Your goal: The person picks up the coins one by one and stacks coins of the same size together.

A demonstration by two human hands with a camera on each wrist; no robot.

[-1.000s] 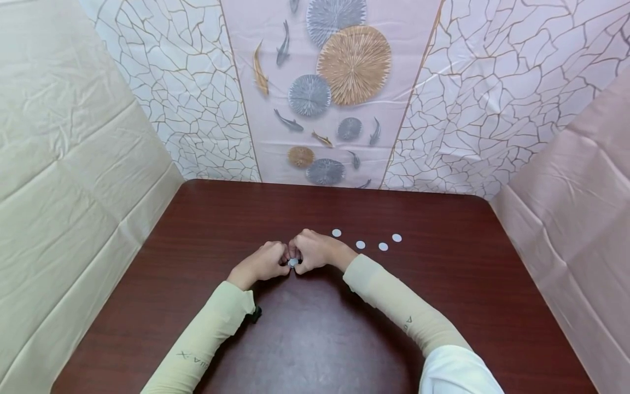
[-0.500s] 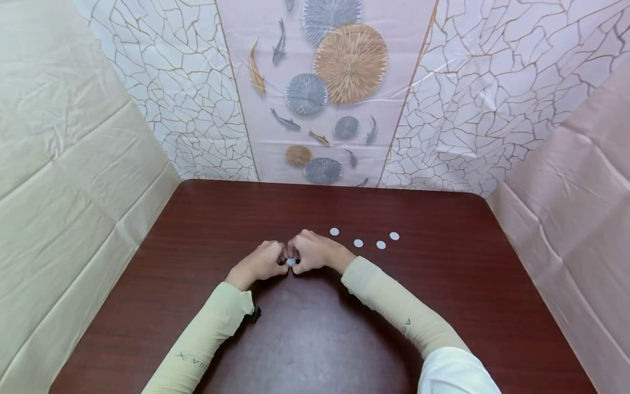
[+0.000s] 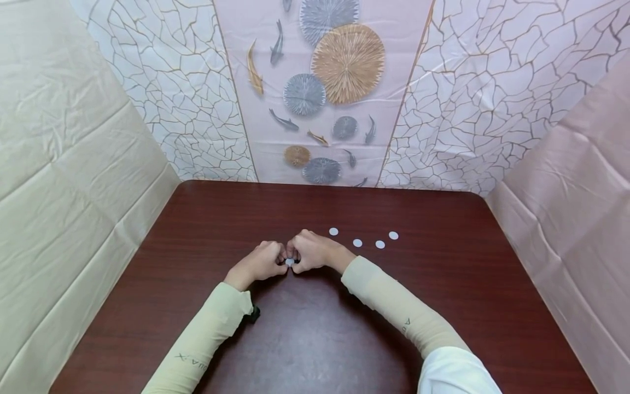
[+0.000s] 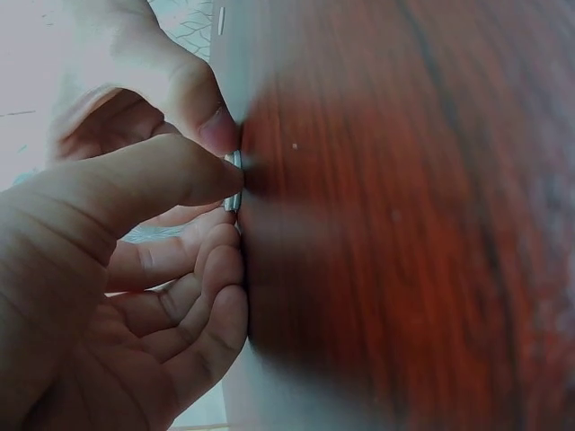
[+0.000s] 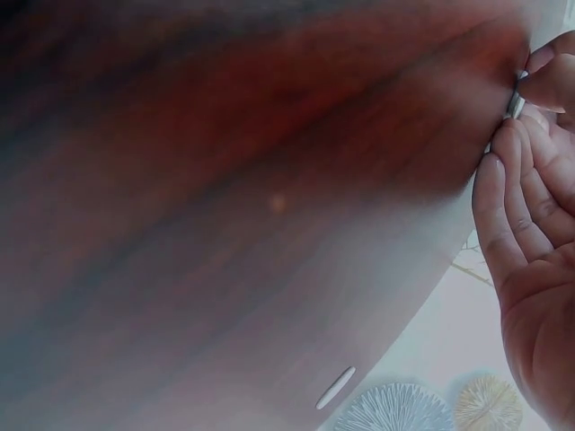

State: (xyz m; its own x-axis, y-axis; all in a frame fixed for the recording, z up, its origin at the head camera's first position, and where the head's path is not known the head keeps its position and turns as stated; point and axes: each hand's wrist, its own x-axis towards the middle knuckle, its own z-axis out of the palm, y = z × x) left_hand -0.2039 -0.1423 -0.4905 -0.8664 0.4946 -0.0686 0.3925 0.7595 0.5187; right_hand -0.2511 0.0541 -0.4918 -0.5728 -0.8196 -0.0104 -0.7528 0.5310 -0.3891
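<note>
While the left hand (image 3: 258, 262) and right hand (image 3: 315, 251) pinched a white disc stack (image 3: 290, 262) between thumb and fingers, it lay nearer the left edge of the tabletop (image 3: 305, 328) than the right. Four white discs (image 3: 357, 243) lay toward the far right corner. Lettering (image 3: 191, 360) marked both sleeves (image 3: 216, 312), an X legible on the left.

head: high, forward-down | wrists: near, low, rolled sideways | shared: tabletop (image 3: 315, 317)
</note>
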